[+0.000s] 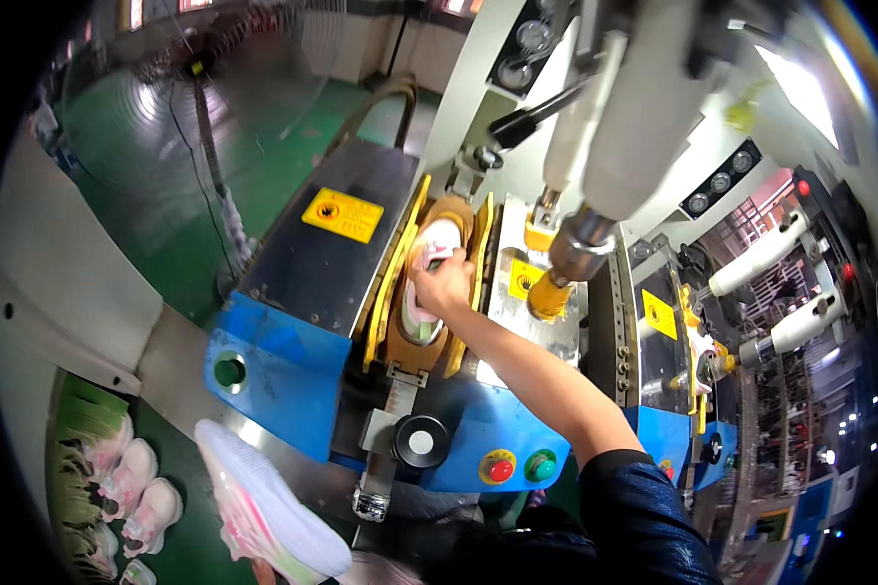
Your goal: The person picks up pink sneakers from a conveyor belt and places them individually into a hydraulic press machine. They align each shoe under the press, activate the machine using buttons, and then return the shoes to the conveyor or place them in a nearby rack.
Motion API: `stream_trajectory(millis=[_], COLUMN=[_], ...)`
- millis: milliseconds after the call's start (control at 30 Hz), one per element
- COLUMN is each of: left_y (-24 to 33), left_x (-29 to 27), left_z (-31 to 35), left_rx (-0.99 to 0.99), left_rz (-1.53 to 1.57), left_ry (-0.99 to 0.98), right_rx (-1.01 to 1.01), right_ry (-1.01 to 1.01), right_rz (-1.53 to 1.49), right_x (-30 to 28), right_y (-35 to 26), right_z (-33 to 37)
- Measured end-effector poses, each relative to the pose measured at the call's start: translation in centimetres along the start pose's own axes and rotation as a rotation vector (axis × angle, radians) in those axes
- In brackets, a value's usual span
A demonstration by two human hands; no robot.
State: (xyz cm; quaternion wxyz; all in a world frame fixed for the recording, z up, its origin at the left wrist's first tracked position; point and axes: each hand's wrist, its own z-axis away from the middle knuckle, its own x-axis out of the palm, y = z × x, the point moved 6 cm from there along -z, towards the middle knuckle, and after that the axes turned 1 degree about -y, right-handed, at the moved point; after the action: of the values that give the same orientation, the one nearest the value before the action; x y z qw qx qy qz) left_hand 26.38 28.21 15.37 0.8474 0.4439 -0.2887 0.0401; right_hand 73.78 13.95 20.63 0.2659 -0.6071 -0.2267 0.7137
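Note:
My right hand (pixel 445 287) is closed around a white and pink sneaker (pixel 439 235), reaching down over its opening. That sneaker lies in a tan cradle (pixel 415 353) between yellow side plates (pixel 394 283) of a pressing machine. At the lower left, a second sneaker (pixel 268 507), white with pink and pale green on its side, is tilted with its pale sole showing. Only a little of my left hand (pixel 262 572) shows beneath it, gripping it; the rest is hidden by the shoe and the picture's edge.
White press cylinders (pixel 634 117) hang over the machine to the right of my hand. A red button (pixel 499 471) and a green button (pixel 540 466) are on its blue front. Several sneakers (pixel 151 512) stand on a rack at lower left. A fan (pixel 197 68) stands behind.

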Motion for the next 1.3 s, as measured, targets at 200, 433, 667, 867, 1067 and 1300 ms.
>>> stream_trajectory(millis=[200,433,667,867,1067,1300], left_y=[0.8,-2.8,-2.2,-8.6,-3.3,-2.9], left_x=[-0.6,3.6,6.1,6.3,5.7,-5.5], left_z=[6.0,13.7,23.4,34.2,32.2,27.4], left_rx=[0.113,0.138,0.124,0.173,0.582,0.136], left_rz=[0.101,0.196,-0.060,-0.545,-0.661,-0.012], left_ry=[-0.080,-0.180,-0.289,-0.409,-0.730,-0.066], right_rx=[-0.494,-0.958,-0.640,-0.021,0.466,-0.174], right_ry=[-0.303,-0.278,-0.766,-1.686,-1.552,-1.004], right_rz=[0.099,0.768,-0.407,-1.037,-0.821,-0.219], right_x=[-4.7,-12.4,-12.7,-11.9,-11.4,-0.8], right_y=[-1.4,17.0,15.8,20.0,25.0,25.7], right_z=[9.2,25.5,33.2,40.5,47.4,47.6])
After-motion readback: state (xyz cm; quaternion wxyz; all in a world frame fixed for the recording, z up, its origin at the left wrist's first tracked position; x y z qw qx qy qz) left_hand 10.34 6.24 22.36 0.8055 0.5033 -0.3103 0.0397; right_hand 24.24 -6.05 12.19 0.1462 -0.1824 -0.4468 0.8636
